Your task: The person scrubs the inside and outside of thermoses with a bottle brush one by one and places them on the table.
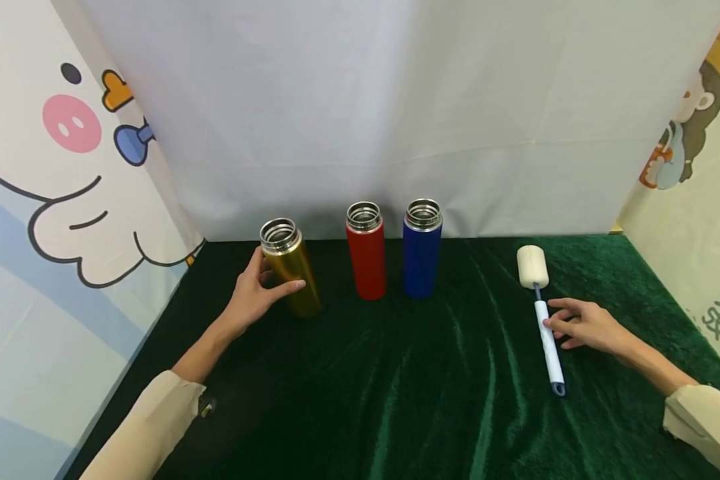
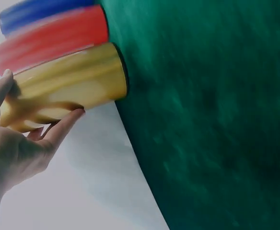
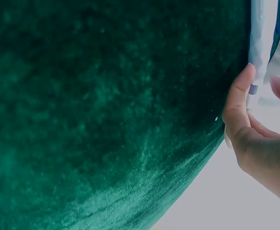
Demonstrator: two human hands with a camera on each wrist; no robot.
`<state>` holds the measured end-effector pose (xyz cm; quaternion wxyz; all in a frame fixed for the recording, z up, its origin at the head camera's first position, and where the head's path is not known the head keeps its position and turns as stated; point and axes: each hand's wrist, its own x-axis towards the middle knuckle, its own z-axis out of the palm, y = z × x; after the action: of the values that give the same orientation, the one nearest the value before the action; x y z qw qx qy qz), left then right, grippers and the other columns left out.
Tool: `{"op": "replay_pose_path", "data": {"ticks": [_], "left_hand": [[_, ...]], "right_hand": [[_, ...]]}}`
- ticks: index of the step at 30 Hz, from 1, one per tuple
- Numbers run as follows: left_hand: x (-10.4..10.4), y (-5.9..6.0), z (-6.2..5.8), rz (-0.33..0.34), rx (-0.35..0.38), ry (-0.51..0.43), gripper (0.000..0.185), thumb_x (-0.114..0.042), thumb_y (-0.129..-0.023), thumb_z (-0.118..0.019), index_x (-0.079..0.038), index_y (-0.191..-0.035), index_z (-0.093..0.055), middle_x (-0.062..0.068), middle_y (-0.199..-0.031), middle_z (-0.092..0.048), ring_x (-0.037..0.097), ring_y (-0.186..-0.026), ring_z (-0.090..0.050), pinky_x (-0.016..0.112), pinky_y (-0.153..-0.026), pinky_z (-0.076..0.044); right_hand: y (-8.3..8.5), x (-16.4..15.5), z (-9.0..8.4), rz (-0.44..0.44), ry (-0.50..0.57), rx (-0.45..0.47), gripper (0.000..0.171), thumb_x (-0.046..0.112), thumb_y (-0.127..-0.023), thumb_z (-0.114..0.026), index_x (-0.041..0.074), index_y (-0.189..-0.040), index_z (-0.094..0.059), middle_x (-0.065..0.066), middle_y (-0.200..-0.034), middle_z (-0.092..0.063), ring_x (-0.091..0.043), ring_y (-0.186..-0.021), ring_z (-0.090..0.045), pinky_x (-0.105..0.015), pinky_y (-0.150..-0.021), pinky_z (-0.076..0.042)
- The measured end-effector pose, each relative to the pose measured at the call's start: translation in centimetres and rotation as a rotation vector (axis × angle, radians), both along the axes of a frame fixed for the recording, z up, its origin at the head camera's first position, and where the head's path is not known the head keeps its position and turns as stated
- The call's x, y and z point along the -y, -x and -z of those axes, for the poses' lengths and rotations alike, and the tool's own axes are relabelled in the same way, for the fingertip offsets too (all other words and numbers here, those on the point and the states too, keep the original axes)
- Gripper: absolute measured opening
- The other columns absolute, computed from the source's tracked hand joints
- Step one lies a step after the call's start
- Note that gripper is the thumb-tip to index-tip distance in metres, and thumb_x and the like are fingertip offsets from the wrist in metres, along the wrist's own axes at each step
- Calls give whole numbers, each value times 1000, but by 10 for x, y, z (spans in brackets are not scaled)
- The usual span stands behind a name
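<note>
A gold steel bottle [image 1: 291, 270] stands open-topped at the left of the green velvet cloth [image 1: 396, 400]. My left hand [image 1: 261, 287] grips it, thumb in front and fingers behind; the left wrist view shows my left hand [image 2: 34, 134] wrapped round the gold bottle [image 2: 68, 81]. A red bottle [image 1: 366, 257] and a blue bottle [image 1: 422, 253] stand upright beside it, lidless. A bottle brush [image 1: 546, 333] with a cream sponge head [image 1: 532, 267] lies at the right. My right hand [image 1: 567, 323] pinches its white handle [image 3: 256, 43] between thumb and fingers.
White sheet walls close the back, with cartoon-printed panels [image 1: 48, 167] at left and right. The red bottle [image 2: 49, 38] and blue bottle [image 2: 39, 12] stand close behind the gold one. Bare green cloth fills the middle and front.
</note>
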<state>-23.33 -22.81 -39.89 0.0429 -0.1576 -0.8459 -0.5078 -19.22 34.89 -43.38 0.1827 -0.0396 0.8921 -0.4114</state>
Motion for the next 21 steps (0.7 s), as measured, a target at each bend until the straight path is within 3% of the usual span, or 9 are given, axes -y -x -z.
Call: {"op": "replay_pose_path", "data": {"ticks": [6,10,15,21], "left_hand": [[-35,-22,-10,142,-42,30,80,-7,-88,-80,-12,-153,-33,20,-146,-53,41,-135,-53,60,-111,-46],[-61,-32,-14,237,-63,6,78,-6,-86,-81,-10,-150,-35,19,-144,-55,40,-132,-56,53,-103,-54],[-93,-43,-12,331,11,-92,79,-4,-86,-81,-12,-149,-36,19,-145,-53,41,-131,-57,43,-91,-62],[-122,-48,-4,421,92,-137,80,-3,-86,-80,-14,-151,-35,16,-150,-51,39,-135,-56,38,-93,-61]], "right_hand": [[-1,0,3,2,22,34,64,19,-106,-55,-19,-149,-27,-36,-126,-58,-10,-90,-69,-30,-74,-63],[-1,1,4,4,36,34,63,18,-105,-56,-19,-148,-28,-37,-127,-56,-12,-92,-70,-30,-74,-64],[0,4,4,0,45,26,65,17,-104,-59,-20,-147,-29,-36,-126,-58,-11,-91,-70,-30,-73,-64],[0,7,4,4,33,36,70,19,-102,-62,-21,-147,-27,-34,-124,-59,-12,-91,-69,-31,-72,-64]]}}
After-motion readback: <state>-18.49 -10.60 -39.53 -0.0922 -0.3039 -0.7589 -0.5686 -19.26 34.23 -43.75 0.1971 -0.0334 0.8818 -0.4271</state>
